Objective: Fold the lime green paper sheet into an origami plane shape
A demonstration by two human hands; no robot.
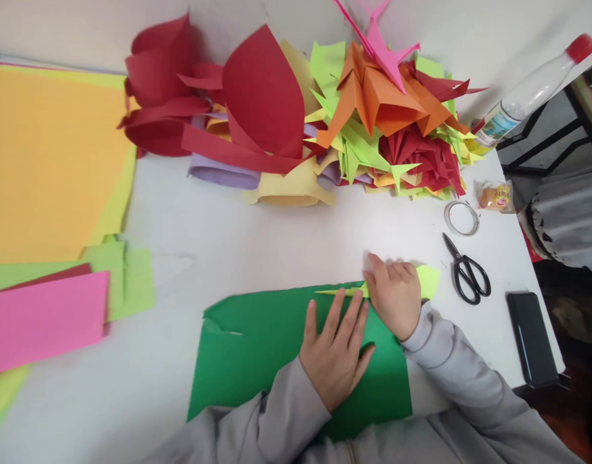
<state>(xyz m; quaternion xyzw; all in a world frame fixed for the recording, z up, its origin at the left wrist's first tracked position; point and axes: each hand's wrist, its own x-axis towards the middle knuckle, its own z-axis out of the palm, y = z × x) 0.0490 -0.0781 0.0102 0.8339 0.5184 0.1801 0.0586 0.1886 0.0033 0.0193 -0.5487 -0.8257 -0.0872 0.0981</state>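
Note:
A folded yellow-green paper piece (428,281) lies across the top edge of a green sheet (257,361), its thin point aimed left. My left hand (337,351) rests flat with fingers spread, fingertips touching the narrow part of the piece. My right hand (394,293) is closed over the middle of the same piece, fingers curled and thumb side toward the left hand. What lies under the right hand's fingers is hidden. The broad end of the paper sticks out to the right of that hand.
Black scissors (466,270), a tape roll (462,218), a wrapped snack (496,195) and a black phone (532,338) lie at right. Folded paper shapes (267,96) and a bottle (532,93) line the back. Orange sheets (54,161) and a pink sheet (49,319) lie left.

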